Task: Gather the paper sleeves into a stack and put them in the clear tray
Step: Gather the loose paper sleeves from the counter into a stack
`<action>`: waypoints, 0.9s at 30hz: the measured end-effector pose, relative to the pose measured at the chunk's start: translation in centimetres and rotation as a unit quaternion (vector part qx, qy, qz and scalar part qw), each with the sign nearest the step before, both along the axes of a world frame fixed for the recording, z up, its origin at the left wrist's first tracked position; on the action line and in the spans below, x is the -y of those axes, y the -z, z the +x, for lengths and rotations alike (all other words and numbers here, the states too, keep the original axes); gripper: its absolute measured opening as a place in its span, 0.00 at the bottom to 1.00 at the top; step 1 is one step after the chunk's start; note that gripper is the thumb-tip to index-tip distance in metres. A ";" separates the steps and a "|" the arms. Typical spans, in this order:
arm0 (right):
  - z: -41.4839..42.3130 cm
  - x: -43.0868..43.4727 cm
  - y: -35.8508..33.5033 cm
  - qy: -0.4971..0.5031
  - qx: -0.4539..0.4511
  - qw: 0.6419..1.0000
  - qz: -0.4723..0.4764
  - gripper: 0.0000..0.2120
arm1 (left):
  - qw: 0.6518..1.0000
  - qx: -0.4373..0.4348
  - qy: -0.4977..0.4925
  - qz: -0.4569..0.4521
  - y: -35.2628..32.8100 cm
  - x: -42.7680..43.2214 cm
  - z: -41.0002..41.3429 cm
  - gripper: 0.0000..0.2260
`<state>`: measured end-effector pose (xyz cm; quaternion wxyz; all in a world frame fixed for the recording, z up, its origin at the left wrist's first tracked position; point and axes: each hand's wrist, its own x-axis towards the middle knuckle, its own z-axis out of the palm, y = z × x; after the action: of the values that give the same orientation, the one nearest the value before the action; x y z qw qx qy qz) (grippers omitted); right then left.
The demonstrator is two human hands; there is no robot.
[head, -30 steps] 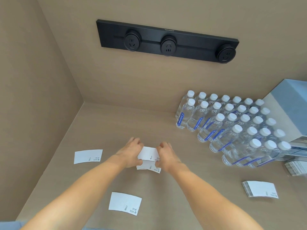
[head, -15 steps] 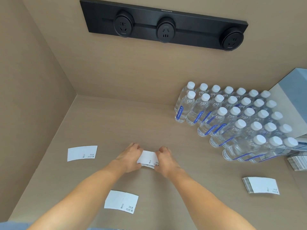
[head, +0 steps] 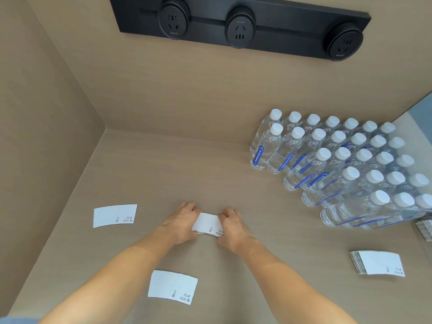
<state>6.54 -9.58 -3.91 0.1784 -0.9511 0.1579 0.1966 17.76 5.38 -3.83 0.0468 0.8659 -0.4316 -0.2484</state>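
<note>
The person holds a small stack of paper sleeves [head: 207,224] between both hands, near the middle of the beige bench [head: 163,169]. The left hand [head: 181,222] clamps the left end of the stack and the right hand [head: 231,228] clamps the right end, with the fingers curled over the far edge and the thumbs at the near edge. The long axis of the stack runs from left to right, a little lower on the right side, and the small printed marks are at its near right corner. The stack seems to rest on the bench, but this is hard to tell from above.

A single sleeve [head: 115,215] lies flat on the bench well to the left of the hands; its long axis is also left to right, and the print is at its right end. Another flat sleeve [head: 172,287] lies near the person, between the two forearms, turned slightly so that its right end is lower. A thicker pile of sleeves [head: 377,263] lies well apart at the right, with its edges fanned out on the left side.

Behind this pile stand many water bottles [head: 339,160] with white caps, in close rows. On the back wall is a black socket strip [head: 238,24] with three round outlets.
</note>
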 end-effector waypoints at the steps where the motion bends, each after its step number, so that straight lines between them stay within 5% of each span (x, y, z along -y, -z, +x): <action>1: 0.0 0.0 0.0 0.003 -0.002 1.000 0.000 0.18 | 1.000 -0.003 -0.001 0.000 0.0 0.0 0.0 0.17; 27: 0.7 0.3 -0.1 -0.033 -0.040 0.998 -0.037 0.20 | 0.986 -0.049 -0.162 0.003 -0.2 -0.1 -2.4 0.16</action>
<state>7.21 -9.90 -3.78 0.1301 -0.9530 0.1404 0.2347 15.33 5.49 -3.61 0.1051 0.9113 -0.2819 -0.2811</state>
